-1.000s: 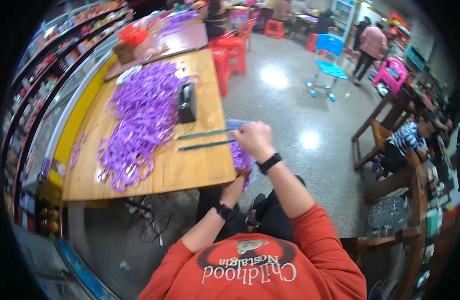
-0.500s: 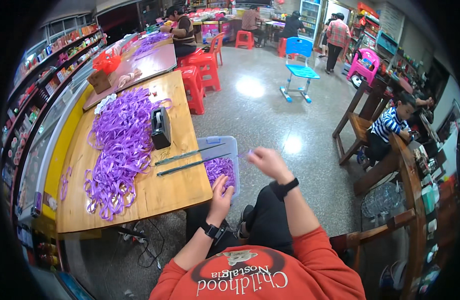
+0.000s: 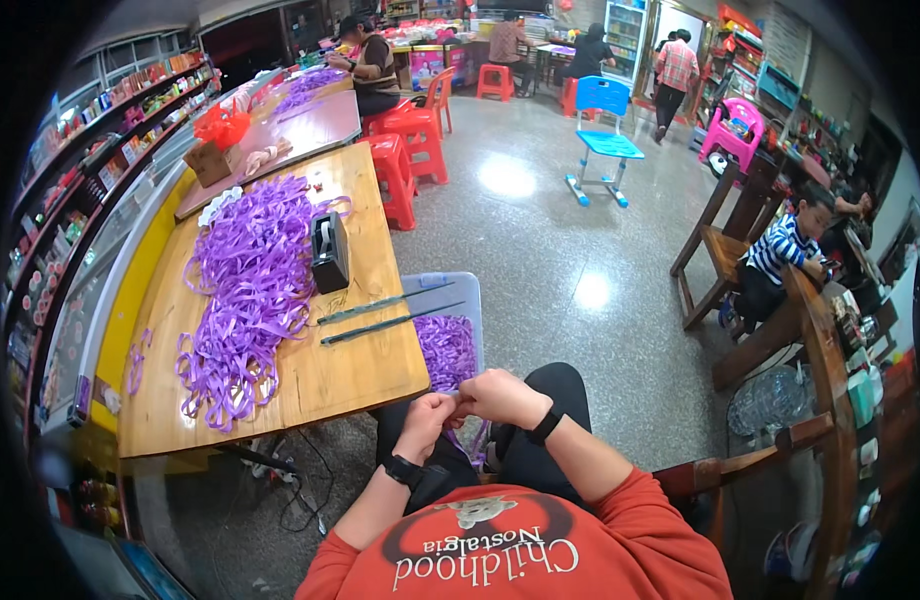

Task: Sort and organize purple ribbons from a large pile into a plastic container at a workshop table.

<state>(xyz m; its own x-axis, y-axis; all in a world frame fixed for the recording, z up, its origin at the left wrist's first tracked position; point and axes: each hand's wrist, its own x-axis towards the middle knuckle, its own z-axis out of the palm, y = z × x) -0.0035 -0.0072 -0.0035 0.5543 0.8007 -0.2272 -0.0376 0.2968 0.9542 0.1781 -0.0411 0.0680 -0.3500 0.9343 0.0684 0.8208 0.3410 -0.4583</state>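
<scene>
Holding a thin, shiny purple ribbon point(image 3: 476, 447) with fingers drawn narrow and meeting, in the bare left hand point(image 3: 421, 425) and bare right hand point(image 3: 507, 398); exact grip hidden. Hanging loose beneath them, long axis running downward and slightly rightward, lower end unclear. Placed just off the near right corner of a pale wooden table point(image 3: 345, 385), close to a translucent plastic bin point(image 3: 478, 320) of crinkled purple strips point(image 3: 448, 348).

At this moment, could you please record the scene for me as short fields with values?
Hands: left hand and right hand meet, pinching purple ribbon; strands hang below
Surface: wooden table, bearing loose purple pile, black tape dispenser, two dark rods
Overhang: rods reach past the table's edge, above the pale bin
Bin contents: purple strips
Beyond: red stools, blue chair
</scene>
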